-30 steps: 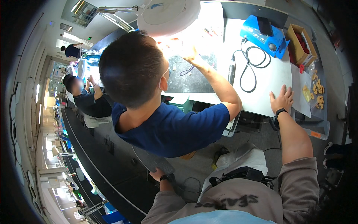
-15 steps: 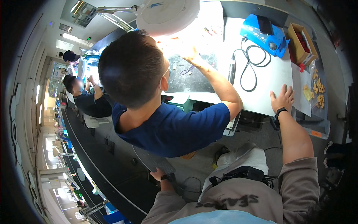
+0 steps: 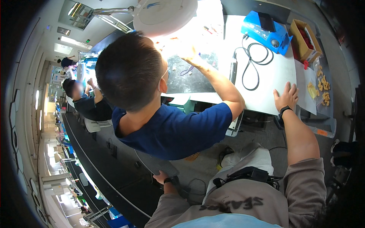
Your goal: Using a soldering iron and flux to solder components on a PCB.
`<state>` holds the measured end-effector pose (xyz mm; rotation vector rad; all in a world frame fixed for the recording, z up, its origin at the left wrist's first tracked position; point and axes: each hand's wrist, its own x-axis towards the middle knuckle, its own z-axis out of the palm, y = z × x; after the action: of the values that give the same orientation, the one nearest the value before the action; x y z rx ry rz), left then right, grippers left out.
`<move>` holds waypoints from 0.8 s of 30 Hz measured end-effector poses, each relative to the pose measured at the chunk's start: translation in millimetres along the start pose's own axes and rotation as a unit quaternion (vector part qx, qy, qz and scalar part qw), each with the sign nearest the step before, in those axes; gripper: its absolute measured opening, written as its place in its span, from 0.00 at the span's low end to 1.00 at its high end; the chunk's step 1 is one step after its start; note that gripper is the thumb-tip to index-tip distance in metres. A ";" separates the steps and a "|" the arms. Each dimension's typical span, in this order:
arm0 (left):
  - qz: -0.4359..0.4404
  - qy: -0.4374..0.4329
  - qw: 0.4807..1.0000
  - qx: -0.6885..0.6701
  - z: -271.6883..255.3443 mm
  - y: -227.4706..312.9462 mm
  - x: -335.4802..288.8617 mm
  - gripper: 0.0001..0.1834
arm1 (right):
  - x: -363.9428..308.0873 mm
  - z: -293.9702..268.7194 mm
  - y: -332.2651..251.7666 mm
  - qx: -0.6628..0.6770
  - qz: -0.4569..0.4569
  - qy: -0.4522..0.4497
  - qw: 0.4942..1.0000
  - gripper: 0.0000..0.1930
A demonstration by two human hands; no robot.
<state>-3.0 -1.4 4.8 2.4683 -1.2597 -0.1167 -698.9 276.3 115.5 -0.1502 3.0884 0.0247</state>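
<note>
My right hand (image 3: 287, 97) rests flat on the corner of the white worktable (image 3: 268, 102), fingers spread and nothing held. A dark band is on that wrist. Down at the left, my left hand (image 3: 161, 177) grips the edge of a grey chair back (image 3: 154, 163) behind the seated co-worker; some of its fingers are hidden. The co-worker (image 3: 171, 129), in a dark blue shirt, sits before me with an arm stretched over a dark work mat (image 3: 197, 79). Bright glare hides what the co-worker's hand is doing.
A blue device (image 3: 264, 36) with a dark phone-like slab on top stands on the table, near a coiled black cable (image 3: 249, 68) and a black handpiece (image 3: 233, 68). Right of them are a cardboard box (image 3: 300, 45) and small tan pieces (image 3: 324, 85). A lamp (image 3: 163, 17) overhangs the mat.
The view has shifted slightly, so the table and co-worker appear a little farther left. Both my hands keep their places on the table and the chair back.
</note>
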 end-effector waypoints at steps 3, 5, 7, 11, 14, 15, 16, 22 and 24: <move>0.003 -0.006 1.000 -0.005 -1.1 3.2 -5.7 0.27 | 2.3 4.2 0.5 -0.005 0.002 0.005 1.000 0.45; 0.000 -0.016 1.000 -0.001 -2.2 4.1 -4.8 0.26 | 2.4 5.5 0.5 -0.005 0.004 0.005 1.000 0.45; -0.016 -0.020 1.000 0.005 -1.9 2.8 -2.0 0.27 | 2.2 4.9 -0.1 -0.001 0.004 0.003 1.000 0.45; -0.008 -0.012 1.000 -0.001 1.3 -2.6 3.0 0.28 | 2.3 6.9 0.1 -0.001 0.003 0.006 1.000 0.45; 0.006 -0.004 0.999 -0.035 1.2 -1.8 -0.8 0.31 | 3.6 11.6 2.6 -0.005 0.001 0.017 1.000 0.46; 0.005 -0.002 1.000 -0.030 0.3 -2.4 0.0 0.31 | 3.5 12.2 2.2 -0.003 -0.001 0.018 1.000 0.46; 0.004 0.001 1.000 -0.025 -0.2 -2.5 0.9 0.31 | 3.4 12.9 1.9 -0.002 -0.003 0.019 1.000 0.46; 0.004 0.000 1.000 0.007 -3.2 4.3 -3.0 0.30 | 4.4 15.7 3.4 -0.007 -0.004 0.032 0.999 0.45; 0.007 0.005 1.000 0.011 -2.2 1.7 -0.4 0.30 | 4.1 14.6 2.5 -0.005 -0.004 0.031 0.999 0.45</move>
<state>-4.0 -1.3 7.4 2.4760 -1.2799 -0.0868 -702.5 278.6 100.8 -0.1673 3.1507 0.0354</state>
